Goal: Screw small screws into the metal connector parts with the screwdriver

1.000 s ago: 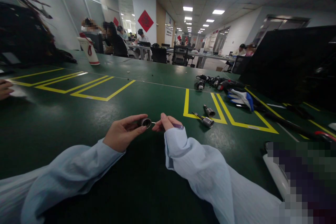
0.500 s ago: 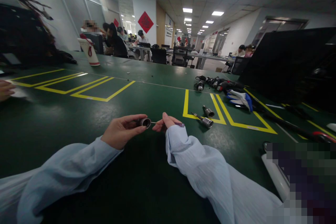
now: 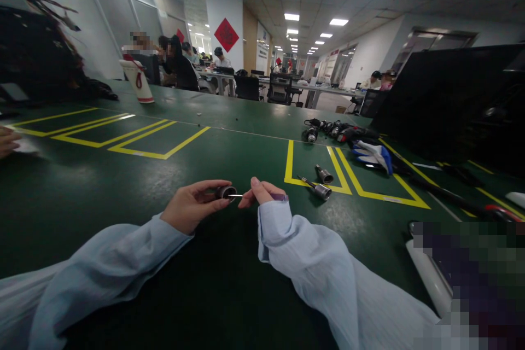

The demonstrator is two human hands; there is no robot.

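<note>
My left hand [image 3: 192,205] is closed round a dark metal cup-shaped part [image 3: 225,192], its open end facing right. Between the fingers of my right hand [image 3: 259,193] is a slim screwdriver [image 3: 281,197] with a purplish handle. Its thin bright shaft points left, the tip at the mouth of the metal part; whether it touches inside cannot be made out. To the right of my hands lie two similar metal parts on the green table: one cup-shaped part with a short stem [image 3: 325,174], and one with a longer thin stem [image 3: 321,191].
Several dark metal fittings [image 3: 311,134] and a blue-and-white glove [image 3: 372,156] lie farther right. Yellow tape [image 3: 290,161] marks the table. A paper cup [image 3: 139,82] stands back left. Another person's hand [image 3: 7,141] shows at the left edge. A dark monitor [image 3: 447,93] rises at right.
The metal part in my left hand has tilted slightly, its mouth turned more upward. The screwdriver's tip has come closer, now at the mouth. My view has shifted very slightly.
</note>
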